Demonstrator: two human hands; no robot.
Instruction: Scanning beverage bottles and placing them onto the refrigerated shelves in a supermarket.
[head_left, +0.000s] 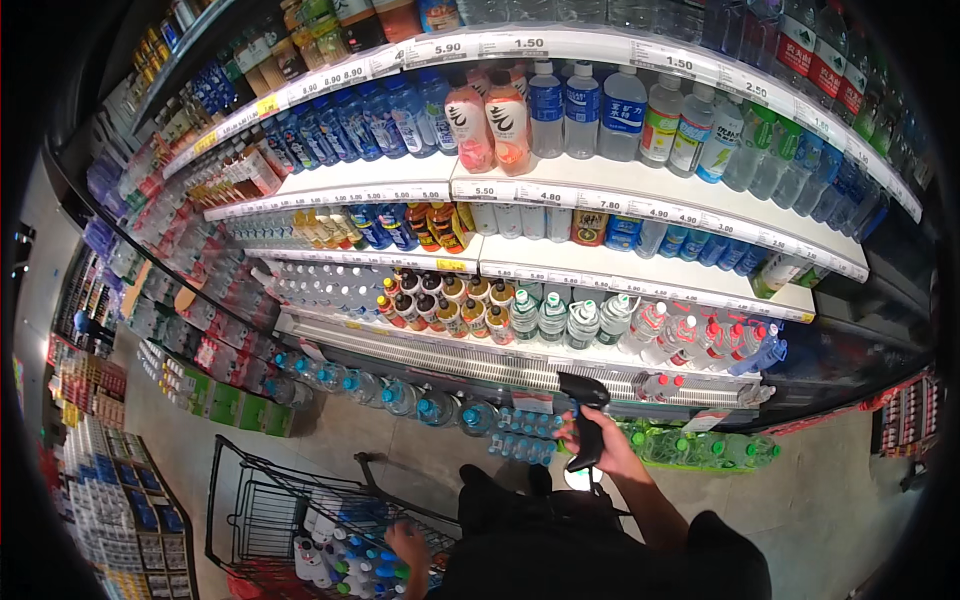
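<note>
A black handheld barcode scanner (587, 420) is upright in my right hand (611, 450), held in front of the lit drink shelves. My left hand (407, 541) is low, at the near side of a dark wire shopping cart (259, 480). Several bottles (360, 566) with blue, green and white caps lie in the cart beside that hand. Whether the left fingers touch the cart or a bottle cannot be told. Ahead, large clear water bottles with green caps (583, 324) and red caps (682, 330) stand on the bottom shelf.
Price strips edge the curved shelves (652, 210) of bottled drinks. Blue-capped water jugs (435, 407) and green-capped bottles (679, 448) line the floor at the shelf foot. Green cartons (225, 405) stand left, beyond the cart. Stacked goods (124, 510) fill the far left. Grey floor (817, 495) shows at right.
</note>
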